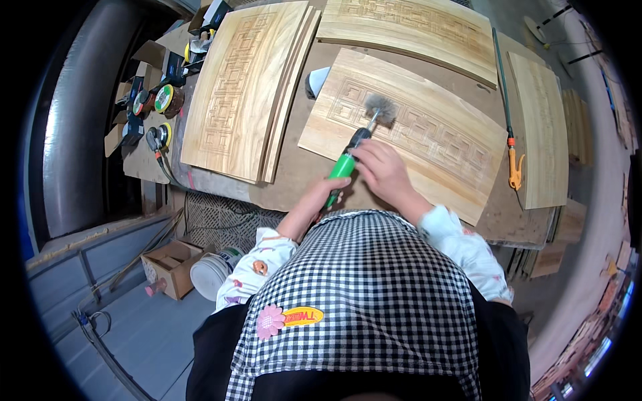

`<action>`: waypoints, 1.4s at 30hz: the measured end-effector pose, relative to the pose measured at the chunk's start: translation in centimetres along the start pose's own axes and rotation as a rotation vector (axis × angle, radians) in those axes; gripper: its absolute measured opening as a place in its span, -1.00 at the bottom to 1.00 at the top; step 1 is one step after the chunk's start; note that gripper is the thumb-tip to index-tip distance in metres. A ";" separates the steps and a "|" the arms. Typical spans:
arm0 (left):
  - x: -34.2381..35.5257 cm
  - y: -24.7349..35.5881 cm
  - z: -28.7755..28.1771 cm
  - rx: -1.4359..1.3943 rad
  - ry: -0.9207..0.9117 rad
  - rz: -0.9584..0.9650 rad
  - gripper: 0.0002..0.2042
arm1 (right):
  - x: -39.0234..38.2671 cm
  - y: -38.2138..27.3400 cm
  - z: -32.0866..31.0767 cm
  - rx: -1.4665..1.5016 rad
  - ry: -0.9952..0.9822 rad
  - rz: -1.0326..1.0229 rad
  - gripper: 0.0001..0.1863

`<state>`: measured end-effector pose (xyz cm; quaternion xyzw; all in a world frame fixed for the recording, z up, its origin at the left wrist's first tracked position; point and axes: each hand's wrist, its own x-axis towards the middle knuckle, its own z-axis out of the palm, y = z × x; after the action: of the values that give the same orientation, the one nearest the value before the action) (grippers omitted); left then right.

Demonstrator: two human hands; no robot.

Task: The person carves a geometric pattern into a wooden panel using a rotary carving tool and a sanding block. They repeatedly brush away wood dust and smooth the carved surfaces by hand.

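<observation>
My left hand (321, 198) is wrapped round the green body of a straight grinder (342, 170). Further up the same tool, my right hand (384, 170) has its fingers closed against the black front part. A round grey bristle brush (380, 108) sits on the grinder's shaft and looks fuzzy, possibly spinning. It is over the carved band of a pale wooden panel (428, 175) lying at a slant before me. Cut into that panel is an angular fretwork pattern, partly hidden by the brush.
Stacked carved panels (275, 73) lie left, another carved panel (414, 27) behind. On the right are an orange air blow gun (515, 167) with its hose and a plain board (540, 127). A sander (159, 137) and tape-like rolls (168, 100) sit far left. A white bucket (208, 277) stands below.
</observation>
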<state>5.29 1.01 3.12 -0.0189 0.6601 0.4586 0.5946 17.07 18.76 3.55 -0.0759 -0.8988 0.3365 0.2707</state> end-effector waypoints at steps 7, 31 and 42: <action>1.3 3.9 2.1 0.077 -0.051 -0.064 -0.70 | 6.2 3.9 5.5 0.042 -0.070 0.151 -0.84; 2.4 4.4 -0.9 0.016 0.111 -0.027 -0.66 | 11.7 4.4 10.9 0.038 -0.337 0.056 -0.74; 2.7 4.9 -1.3 0.046 0.074 -0.083 -0.64 | 12.2 4.9 10.7 0.025 -0.343 0.035 -0.73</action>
<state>0.70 4.42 3.61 -0.0495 0.6908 0.4170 0.5886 0.82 20.34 -1.06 -0.0295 -0.9261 0.3602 0.1082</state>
